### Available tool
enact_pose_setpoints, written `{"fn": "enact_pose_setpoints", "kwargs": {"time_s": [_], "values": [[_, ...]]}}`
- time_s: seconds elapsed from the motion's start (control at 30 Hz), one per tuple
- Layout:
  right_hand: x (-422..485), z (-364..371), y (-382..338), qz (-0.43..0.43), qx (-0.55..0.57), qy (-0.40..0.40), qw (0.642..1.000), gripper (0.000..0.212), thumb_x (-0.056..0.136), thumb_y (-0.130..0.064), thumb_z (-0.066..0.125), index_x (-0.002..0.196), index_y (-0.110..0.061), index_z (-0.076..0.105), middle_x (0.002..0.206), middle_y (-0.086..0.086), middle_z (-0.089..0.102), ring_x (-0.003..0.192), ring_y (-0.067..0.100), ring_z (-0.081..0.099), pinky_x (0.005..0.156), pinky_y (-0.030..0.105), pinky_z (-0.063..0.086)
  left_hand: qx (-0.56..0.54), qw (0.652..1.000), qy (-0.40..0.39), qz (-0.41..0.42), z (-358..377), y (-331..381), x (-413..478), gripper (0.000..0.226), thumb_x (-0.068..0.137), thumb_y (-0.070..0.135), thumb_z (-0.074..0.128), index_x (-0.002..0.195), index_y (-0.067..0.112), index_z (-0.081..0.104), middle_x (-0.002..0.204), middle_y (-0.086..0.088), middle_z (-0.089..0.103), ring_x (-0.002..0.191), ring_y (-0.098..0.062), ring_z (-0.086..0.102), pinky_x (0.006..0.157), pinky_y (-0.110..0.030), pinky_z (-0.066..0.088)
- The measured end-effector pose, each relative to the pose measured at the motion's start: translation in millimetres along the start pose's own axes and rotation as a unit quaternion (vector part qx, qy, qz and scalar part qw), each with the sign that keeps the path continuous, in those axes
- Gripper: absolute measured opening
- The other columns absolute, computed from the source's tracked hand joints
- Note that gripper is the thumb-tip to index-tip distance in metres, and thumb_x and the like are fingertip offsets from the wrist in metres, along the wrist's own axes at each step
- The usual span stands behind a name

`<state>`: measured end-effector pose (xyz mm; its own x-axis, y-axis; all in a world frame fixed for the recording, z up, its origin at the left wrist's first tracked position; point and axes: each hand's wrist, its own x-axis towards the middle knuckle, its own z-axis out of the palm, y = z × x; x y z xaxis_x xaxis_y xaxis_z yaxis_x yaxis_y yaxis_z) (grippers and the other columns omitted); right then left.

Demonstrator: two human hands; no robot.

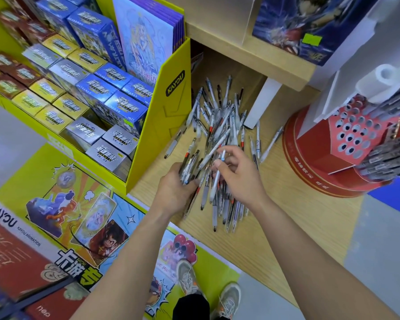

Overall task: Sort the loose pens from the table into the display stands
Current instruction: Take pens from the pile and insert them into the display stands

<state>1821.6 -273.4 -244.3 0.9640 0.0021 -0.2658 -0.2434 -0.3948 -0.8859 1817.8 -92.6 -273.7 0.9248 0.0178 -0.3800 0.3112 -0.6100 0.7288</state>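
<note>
A heap of loose pens (219, 121) lies on the wooden table (286, 227), spreading from the back toward the near edge. My left hand (178, 190) grips a bundle of several pens (189, 167) at the heap's near left side. My right hand (238, 174) pinches a single white pen (216, 181) between thumb and fingers, just to the right of the bundle. A red round display stand (319, 158) with many holes in its sloped face (353, 130) sits at the right; dark pens (388, 158) fill part of it.
A yellow cardboard display (169, 112) with boxed card packs stands left of the heap. A wooden shelf (275, 65) on a white leg (261, 102) overhangs the back of the table. A white stand part (365, 65) rises above the red stand. My shoes (206, 294) show below the table edge.
</note>
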Motion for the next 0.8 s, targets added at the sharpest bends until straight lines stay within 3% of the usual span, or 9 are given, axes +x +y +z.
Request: {"fn": "enact_pose_setpoints", "kwargs": {"time_s": [0.07, 0.2, 0.3, 0.47, 0.53, 0.6, 0.67, 0.8], "values": [[-2, -3, -6, -0.005, -0.01, 0.002, 1.0, 0.023, 0.102, -0.028, 0.058, 0.124, -0.031, 0.055, 0.089, -0.01, 0.074, 0.081, 0.015, 0.071, 0.08, 0.049, 0.057, -0.012, 1.0, -0.003, -0.017, -8, -1, -5, 0.035, 0.093, 0.03, 0.073, 0.117, 0.017, 0.051, 0.086, 0.006, 0.061, 0.072, -0.015, 0.057, 0.05, -0.01, 0.037], [-7, -6, -24, -0.005, -0.033, -0.003, 0.999, 0.018, 0.102, -0.029, 0.057, 0.116, -0.04, 0.053, 0.088, -0.011, 0.074, 0.076, 0.018, 0.07, 0.074, 0.051, 0.057, -0.031, 0.998, -0.005, -0.049, -30, 2, -20, 0.027, 0.098, 0.029, 0.067, 0.115, 0.012, 0.054, 0.068, 0.0, 0.062, 0.057, -0.016, 0.058, 0.046, -0.021, 0.037], [-17, -12, -40, -0.007, -0.037, 0.0, 0.999, 0.016, 0.102, -0.031, 0.057, 0.114, -0.042, 0.052, 0.089, -0.009, 0.074, 0.078, 0.016, 0.071, 0.076, 0.05, 0.057, -0.077, 0.996, -0.013, -0.046, -46, 12, -41, 0.019, 0.1, 0.025, 0.065, 0.114, 0.019, 0.052, 0.062, -0.001, 0.058, 0.046, -0.013, 0.054, 0.042, -0.018, 0.037], [-50, -30, -70, -0.022, -0.037, 0.015, 0.999, 0.018, 0.102, -0.032, 0.056, 0.119, -0.039, 0.056, 0.096, -0.01, 0.073, 0.067, 0.0, 0.063, 0.064, 0.031, 0.047, -0.162, 0.986, -0.036, -0.028, -57, 38, -83, 0.01, 0.1, 0.016, 0.064, 0.1, 0.02, 0.055, 0.058, 0.01, 0.054, 0.043, -0.013, 0.043, 0.046, -0.029, 0.039], [-67, -42, -80, -0.032, -0.04, 0.026, 0.998, 0.02, 0.102, -0.033, 0.057, 0.121, -0.04, 0.057, 0.1, -0.01, 0.073, 0.067, 0.002, 0.064, 0.064, 0.031, 0.047, -0.163, 0.985, -0.048, -0.017, -57, 51, -102, 0.01, 0.101, 0.017, 0.063, 0.1, 0.023, 0.055, 0.055, 0.009, 0.054, 0.042, -0.011, 0.042, 0.046, -0.026, 0.038], [-82, -56, -87, -0.036, -0.031, 0.042, 0.998, 0.019, 0.101, -0.031, 0.058, 0.117, -0.041, 0.06, 0.095, -0.01, 0.071, 0.071, 0.013, 0.066, 0.064, 0.036, 0.051, -0.158, 0.985, -0.061, -0.023, -56, 65, -121, 0.013, 0.101, 0.022, 0.062, 0.112, 0.026, 0.056, 0.057, -0.005, 0.057, 0.043, -0.011, 0.045, 0.045, -0.022, 0.036], [-97, -72, -93, -0.036, -0.01, 0.054, 0.998, 0.019, 0.101, -0.029, 0.058, 0.113, -0.044, 0.061, 0.09, -0.007, 0.069, 0.072, 0.019, 0.066, 0.066, 0.042, 0.053, -0.152, 0.986, -0.068, -0.029, -51, 78, -136, 0.036, 0.101, 0.028, 0.062, 0.132, 0.015, 0.05, 0.067, -0.019, 0.061, 0.044, -0.012, 0.046, 0.045, -0.023, 0.036], [-119, -113, -95, -0.055, 0.023, 0.082, 0.995, 0.02, 0.099, -0.026, 0.061, 0.104, -0.046, 0.063, 0.088, -0.006, 0.07, 0.075, 0.011, 0.067, 0.073, 0.042, 0.055, -0.158, 0.985, -0.065, -0.022, -33, 110, -164, 0.052, 0.103, 0.026, 0.059, 0.148, 0.013, 0.037, 0.059, 0.004, 0.054, 0.04, -0.007, 0.041, 0.044, -0.018, 0.034]]}}
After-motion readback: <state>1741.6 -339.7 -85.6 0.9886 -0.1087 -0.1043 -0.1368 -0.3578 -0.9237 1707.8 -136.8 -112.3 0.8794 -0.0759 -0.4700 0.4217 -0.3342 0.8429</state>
